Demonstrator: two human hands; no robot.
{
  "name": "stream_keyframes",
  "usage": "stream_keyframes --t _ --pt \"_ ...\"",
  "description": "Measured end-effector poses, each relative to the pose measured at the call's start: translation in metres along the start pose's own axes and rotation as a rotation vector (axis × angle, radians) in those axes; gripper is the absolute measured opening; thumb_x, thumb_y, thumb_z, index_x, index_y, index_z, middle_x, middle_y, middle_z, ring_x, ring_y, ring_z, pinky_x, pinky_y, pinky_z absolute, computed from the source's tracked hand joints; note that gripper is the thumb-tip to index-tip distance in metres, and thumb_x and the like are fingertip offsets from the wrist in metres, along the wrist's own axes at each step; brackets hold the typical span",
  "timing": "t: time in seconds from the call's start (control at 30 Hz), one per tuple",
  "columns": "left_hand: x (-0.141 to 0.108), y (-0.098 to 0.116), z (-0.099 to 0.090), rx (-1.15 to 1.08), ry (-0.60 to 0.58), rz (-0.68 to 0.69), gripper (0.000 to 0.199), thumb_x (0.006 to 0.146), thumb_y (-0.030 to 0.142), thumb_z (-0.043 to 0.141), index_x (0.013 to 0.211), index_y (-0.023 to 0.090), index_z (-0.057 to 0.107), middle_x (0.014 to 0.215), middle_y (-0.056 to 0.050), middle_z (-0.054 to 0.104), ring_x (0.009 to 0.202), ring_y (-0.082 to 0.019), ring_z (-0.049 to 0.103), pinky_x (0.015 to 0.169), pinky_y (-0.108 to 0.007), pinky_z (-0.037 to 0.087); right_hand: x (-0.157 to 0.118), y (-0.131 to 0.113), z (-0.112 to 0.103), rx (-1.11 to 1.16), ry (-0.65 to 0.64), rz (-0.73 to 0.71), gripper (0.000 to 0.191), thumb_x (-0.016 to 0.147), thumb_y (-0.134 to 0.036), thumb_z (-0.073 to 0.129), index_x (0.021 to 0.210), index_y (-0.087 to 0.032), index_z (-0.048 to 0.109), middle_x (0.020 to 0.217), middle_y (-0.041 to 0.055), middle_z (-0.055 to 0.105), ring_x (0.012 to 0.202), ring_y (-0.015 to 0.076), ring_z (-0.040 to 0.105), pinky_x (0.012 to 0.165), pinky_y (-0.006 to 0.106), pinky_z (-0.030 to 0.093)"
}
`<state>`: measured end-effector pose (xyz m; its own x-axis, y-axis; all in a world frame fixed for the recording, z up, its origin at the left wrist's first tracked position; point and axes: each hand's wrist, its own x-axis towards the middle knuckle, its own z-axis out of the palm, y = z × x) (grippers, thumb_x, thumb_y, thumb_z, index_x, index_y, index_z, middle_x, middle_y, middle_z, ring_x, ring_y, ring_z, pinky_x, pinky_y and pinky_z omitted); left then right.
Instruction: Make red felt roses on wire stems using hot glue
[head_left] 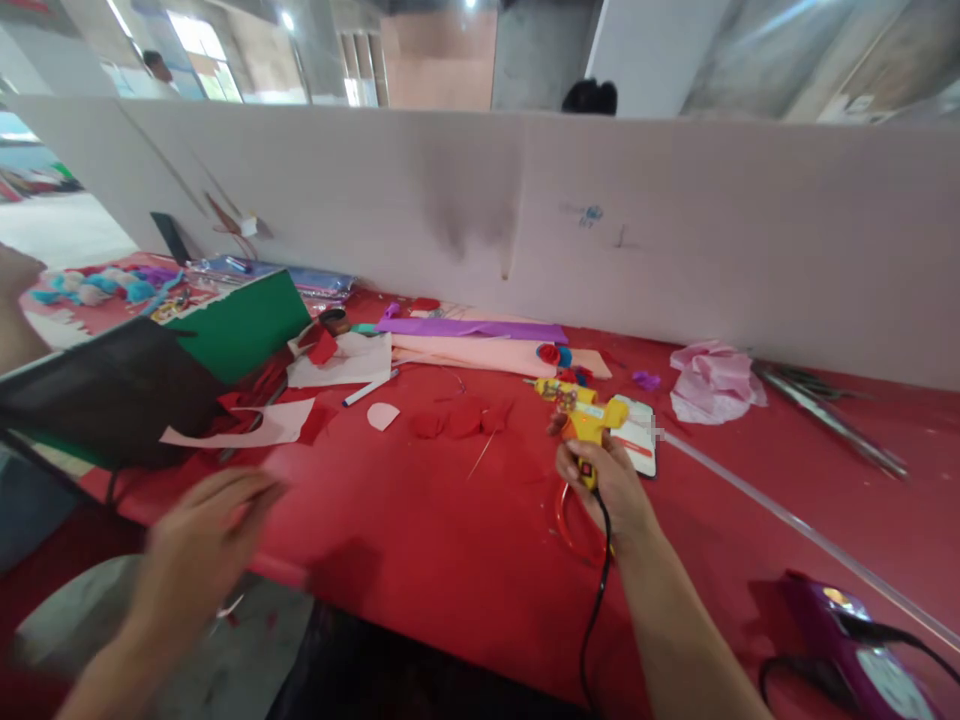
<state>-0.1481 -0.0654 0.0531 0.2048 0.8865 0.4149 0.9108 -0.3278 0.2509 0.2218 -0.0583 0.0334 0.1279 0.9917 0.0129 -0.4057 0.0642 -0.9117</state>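
My right hand [600, 480] is wrapped round the handle of a yellow glue gun [587, 425], its nozzle pointing away from me. A black cord [596, 600] runs down from its grip. Just below it lies a red-orange loop [561, 515], perhaps a scissors handle, partly hidden by the hand. My left hand [210, 535] is over the table's near-left edge, smeared by motion; whether it holds anything cannot be made out. Between the hands lie red petal-like pieces [465, 418], a thin stick [482, 457] and a small pink rounded piece [383, 416].
A white pad [639, 432], crumpled pink sheet [716, 382] and metal rods [840, 420] lie right. A long clear strip [795, 520] crosses toward a purple device [862, 650]. A dark panel [105, 390] and green board [247, 325] stand left; a white partition [675, 240] rises behind.
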Motion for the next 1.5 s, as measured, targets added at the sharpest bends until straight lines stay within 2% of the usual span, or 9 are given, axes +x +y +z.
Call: stream_keyframes --t 0.2,0.3,0.47,0.67,0.8,1.03,1.17,1.33,1.5 --pt "0.065 0.094 0.08 -0.189 -0.441 0.013 0.025 0.085 0.017 0.047 0.089 0.022 0.072 0.097 -0.004 0.071 0.087 -0.017 0.066 0.079 -0.028 0.05 0.005 -0.006 -0.005 -0.014 0.168 -0.048 0.012 0.07 -0.017 0.068 0.08 -0.016 0.062 0.077 -0.0017 0.059 0.045 0.0029 0.037 0.04 0.019 0.027" --pt "0.093 0.129 0.113 -0.094 -0.486 -0.109 0.019 0.084 0.021 0.053 0.085 0.021 0.072 0.093 -0.005 0.072 0.086 -0.018 0.066 0.077 -0.027 0.049 0.005 -0.005 -0.005 0.036 0.212 -0.065 0.012 0.071 -0.015 0.068 0.081 -0.017 0.061 0.081 -0.001 0.059 0.045 0.0032 0.038 0.039 0.019 0.026" --pt "0.108 0.152 0.139 -0.023 -0.451 -0.104 0.021 0.083 0.033 0.057 0.088 0.017 0.07 0.093 -0.011 0.069 0.085 -0.023 0.066 0.074 -0.031 0.05 0.005 -0.001 -0.003 0.066 0.224 -0.016 0.014 0.072 -0.016 0.068 0.082 -0.018 0.059 0.086 -0.0001 0.059 0.044 0.0029 0.036 0.039 0.02 0.026" --pt "0.103 0.154 0.143 -0.041 -0.36 -0.011 0.019 0.088 0.027 0.05 0.089 0.019 0.067 0.094 -0.008 0.067 0.079 -0.019 0.066 0.067 -0.029 0.049 0.003 -0.003 0.0 0.027 0.25 0.016 0.01 0.074 -0.016 0.065 0.08 -0.018 0.057 0.078 -0.0008 0.058 0.044 0.0038 0.036 0.04 0.021 0.026" --pt "0.091 0.151 0.142 -0.157 -0.436 0.104 0.014 0.086 0.023 0.054 0.084 0.018 0.067 0.089 -0.007 0.067 0.076 -0.02 0.066 0.066 -0.031 0.05 0.001 -0.004 0.001 -0.015 0.268 0.038 0.011 0.073 -0.017 0.064 0.082 -0.018 0.057 0.071 -0.0023 0.053 0.045 0.0052 0.036 0.04 0.021 0.025" --pt "0.072 0.163 0.138 -0.141 -0.425 0.155 0.031 0.078 0.04 0.064 0.096 0.015 0.06 0.101 -0.01 0.061 0.076 -0.022 0.064 0.058 -0.033 0.051 0.003 -0.004 -0.003 -0.075 0.267 0.044 0.012 0.077 -0.021 0.063 0.087 -0.018 0.059 0.069 -0.0023 0.053 0.045 0.0059 0.036 0.041 0.022 0.027" --pt "0.063 0.146 0.131 -0.213 -0.341 0.392 0.018 0.089 0.021 0.048 0.096 0.015 0.064 0.101 -0.009 0.065 0.09 -0.022 0.061 0.075 -0.035 0.052 -0.014 -0.007 -0.014 -0.239 0.276 0.117 0.019 0.082 -0.036 0.062 0.083 -0.017 0.061 0.053 -0.0038 0.05 0.042 0.007 0.036 0.039 0.021 0.026" --pt "0.059 0.115 0.136 -0.321 -0.336 0.766 0.027 0.091 0.017 0.044 0.109 0.017 0.064 0.112 -0.007 0.068 0.102 -0.02 0.058 0.088 -0.036 0.046 -0.059 -0.009 -0.024 -0.543 0.208 0.349 0.042 0.08 -0.06 0.057 0.076 -0.018 0.059 0.04 -0.0042 0.045 0.034 0.0089 0.038 0.036 0.023 0.029" --pt "0.061 0.111 0.142 -0.274 -0.448 0.867 0.042 0.09 0.024 0.047 0.132 0.016 0.049 0.139 -0.008 0.051 0.133 -0.026 0.036 0.101 -0.043 0.033 -0.083 -0.006 -0.008 -0.609 0.271 0.416 0.046 0.077 -0.065 0.055 0.082 -0.019 0.057 0.043 -0.005 0.046 0.036 0.0094 0.039 0.037 0.022 0.031"
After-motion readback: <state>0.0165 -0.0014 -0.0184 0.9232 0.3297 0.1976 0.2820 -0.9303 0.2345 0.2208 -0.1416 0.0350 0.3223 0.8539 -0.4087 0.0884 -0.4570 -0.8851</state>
